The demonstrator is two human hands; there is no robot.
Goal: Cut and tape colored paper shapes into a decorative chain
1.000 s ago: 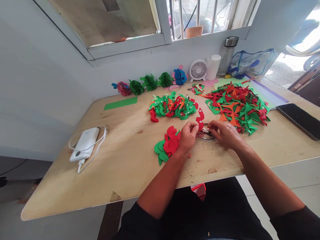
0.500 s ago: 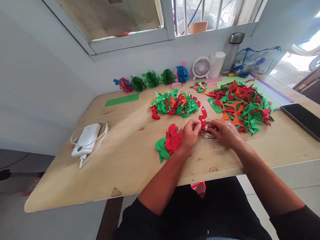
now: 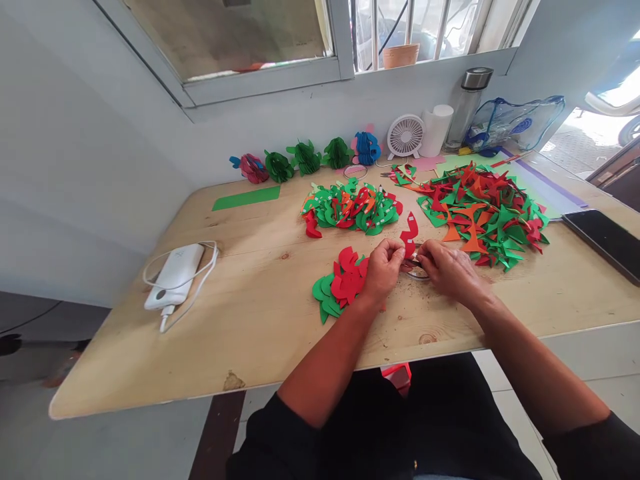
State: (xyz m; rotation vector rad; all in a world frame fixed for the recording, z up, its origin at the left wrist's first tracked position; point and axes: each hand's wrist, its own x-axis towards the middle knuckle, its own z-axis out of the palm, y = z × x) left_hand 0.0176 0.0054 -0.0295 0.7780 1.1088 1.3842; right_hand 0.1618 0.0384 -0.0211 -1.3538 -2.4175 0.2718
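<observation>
Red paper [image 3: 411, 229] points away from the person, beyond the left hand's [image 3: 384, 268] fingertips

The wavy red paper's near end sits in the left thumb and finger, pinched tight; its long axis runs forward, across the line between the hands. The left hand is nearer, touching it; the right hand [image 3: 453, 272] lies just to its right, fingers drawn together on a dark tool [image 3: 413, 263] whose exact kind cannot be told. A ring [image 3: 419, 277] lies below the tool, between the hands. Red and green cut-outs [image 3: 345, 283] lie left of the left hand; a scrap heap [image 3: 487, 213] lies beyond the right.
</observation>
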